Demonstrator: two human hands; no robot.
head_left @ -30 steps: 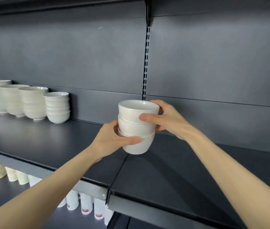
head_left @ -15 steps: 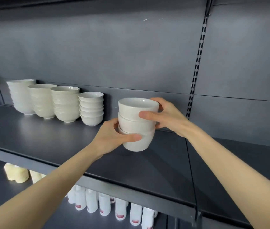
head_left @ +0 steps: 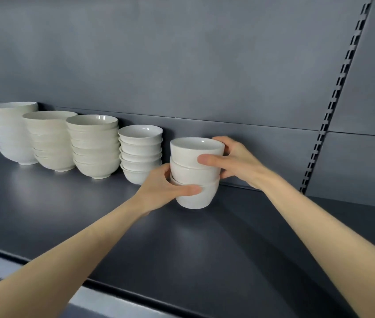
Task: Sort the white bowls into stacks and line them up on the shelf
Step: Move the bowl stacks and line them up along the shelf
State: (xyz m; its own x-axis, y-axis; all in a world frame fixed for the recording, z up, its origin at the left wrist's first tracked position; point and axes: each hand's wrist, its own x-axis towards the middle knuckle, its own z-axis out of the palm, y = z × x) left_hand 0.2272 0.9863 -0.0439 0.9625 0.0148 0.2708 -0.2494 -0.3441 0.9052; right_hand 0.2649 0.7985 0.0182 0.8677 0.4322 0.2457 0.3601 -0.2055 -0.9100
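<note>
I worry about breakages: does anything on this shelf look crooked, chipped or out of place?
Nothing stands out. Four bowl stacks stand in a row along the back of the shelf, and the left hand and right hand hold a fifth stack upright beside them. No chips show.

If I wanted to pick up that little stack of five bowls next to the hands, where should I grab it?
Probably best to grip the bottom bowl of the five-bowl stack, low on its curved wall, one hand on each side, reaching from the open front of the shelf. The bowls only nest loosely, so lifting by an upper rim would likely take just that bowl. Its left neighbour, the wider stack, sits close, so slide fingers in carefully.
</note>
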